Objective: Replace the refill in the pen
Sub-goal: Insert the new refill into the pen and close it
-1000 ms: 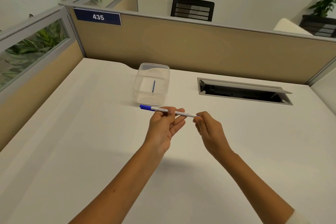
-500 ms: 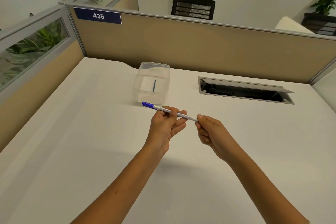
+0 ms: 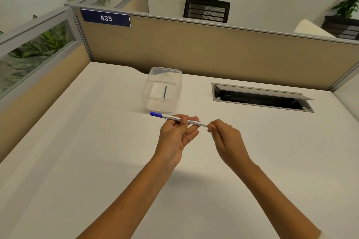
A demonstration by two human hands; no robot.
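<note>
A white pen [image 3: 195, 122] with a blue cap at its left end is held level above the middle of the desk. My left hand [image 3: 175, 136] pinches its barrel near the middle. My right hand [image 3: 225, 137] has its fingertips closed around the pen's right end, which they hide. Behind the pen stands a clear plastic box [image 3: 153, 91], and a thin blue refill [image 3: 165, 92] lies inside it on the bottom.
The white desk [image 3: 77, 151] is fenced by tan partitions at the back and left. An open grey cable hatch [image 3: 262, 97] is sunk into the desk at the back right. Potted plants stand beyond the partition.
The pen's capped end rose a little and then came back down. My right hand has stayed clamped on the pen's right end; both hands shifted only slightly.
</note>
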